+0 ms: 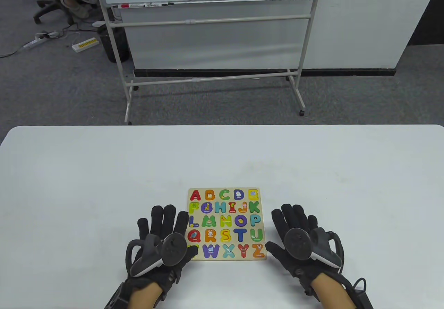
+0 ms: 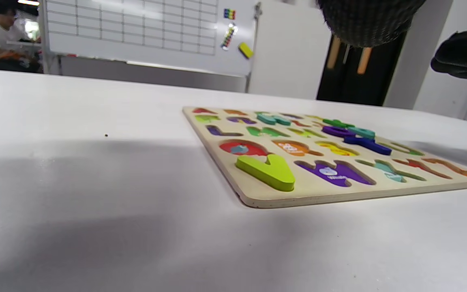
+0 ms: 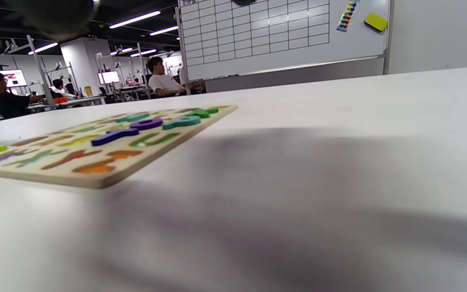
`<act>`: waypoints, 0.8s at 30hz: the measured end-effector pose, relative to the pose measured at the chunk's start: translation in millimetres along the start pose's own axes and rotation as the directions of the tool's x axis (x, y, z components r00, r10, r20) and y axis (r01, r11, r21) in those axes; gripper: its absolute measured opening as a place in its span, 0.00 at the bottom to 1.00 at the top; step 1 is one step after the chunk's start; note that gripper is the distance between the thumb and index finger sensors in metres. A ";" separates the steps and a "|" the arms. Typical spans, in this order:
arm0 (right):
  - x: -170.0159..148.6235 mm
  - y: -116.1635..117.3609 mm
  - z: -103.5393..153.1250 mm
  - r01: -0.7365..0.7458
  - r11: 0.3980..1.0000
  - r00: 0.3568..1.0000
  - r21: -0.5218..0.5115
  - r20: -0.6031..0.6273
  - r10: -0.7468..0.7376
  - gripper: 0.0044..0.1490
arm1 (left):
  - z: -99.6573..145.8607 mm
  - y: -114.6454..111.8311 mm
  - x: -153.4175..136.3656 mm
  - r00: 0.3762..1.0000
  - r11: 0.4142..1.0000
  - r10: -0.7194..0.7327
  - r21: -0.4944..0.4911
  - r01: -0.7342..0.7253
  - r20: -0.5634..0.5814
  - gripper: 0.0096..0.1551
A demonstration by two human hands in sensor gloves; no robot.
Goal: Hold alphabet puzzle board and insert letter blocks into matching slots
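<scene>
The wooden alphabet board point(image 1: 262, 207) lies flat on the white table, near the front edge. Most slots show as coloured recesses. Several blocks sit in slots, among them a lime V point(image 2: 266, 172), a blue T point(image 2: 367, 144) and a purple O point(image 2: 339, 131). My left hand point(image 1: 166, 225) lies open and spread at the board's left edge, with its thumb over the lower left corner. My right hand point(image 1: 295, 225) lies open just right of the board, its thumb close to the lower right corner. Neither hand holds a block. The board also shows in the right wrist view point(image 3: 55, 176).
The white table point(image 1: 104, 170) stretches wide to the left, right and back of the board. A whiteboard on a wheeled stand point(image 1: 215, 21) is on the floor beyond the table's far edge. No loose blocks are in view on the table.
</scene>
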State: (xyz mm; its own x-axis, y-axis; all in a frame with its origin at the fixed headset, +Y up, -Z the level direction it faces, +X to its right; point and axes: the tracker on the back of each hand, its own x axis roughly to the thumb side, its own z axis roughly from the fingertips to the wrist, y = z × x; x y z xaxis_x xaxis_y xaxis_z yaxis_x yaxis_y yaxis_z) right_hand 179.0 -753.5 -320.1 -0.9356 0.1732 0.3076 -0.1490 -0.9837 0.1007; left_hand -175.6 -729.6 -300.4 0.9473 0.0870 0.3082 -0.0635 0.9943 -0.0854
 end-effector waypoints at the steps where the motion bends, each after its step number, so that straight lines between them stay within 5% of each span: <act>1: -0.8 0.5 -0.2 0.001 1.000 1.000 0.003 0.000 -0.001 0.58 | 0.1 0.1 0.8 1.000 1.000 -0.001 0.003 0.001 0.002 0.57; 24: -3.9 6.7 0.2 -0.038 0.999 0.999 0.036 0.011 0.038 0.58 | -2.9 -3.7 6.8 0.999 0.999 0.035 -0.019 -0.035 0.021 0.59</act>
State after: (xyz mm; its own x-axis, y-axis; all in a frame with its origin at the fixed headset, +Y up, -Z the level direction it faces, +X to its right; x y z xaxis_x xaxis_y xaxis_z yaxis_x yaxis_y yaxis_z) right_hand 181.7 -760.8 -320.4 -0.9371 0.1364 0.3213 -0.1015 -0.9872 0.1230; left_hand -168.1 -732.9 -300.7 0.9376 0.1233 0.3251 -0.0907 0.9894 -0.1138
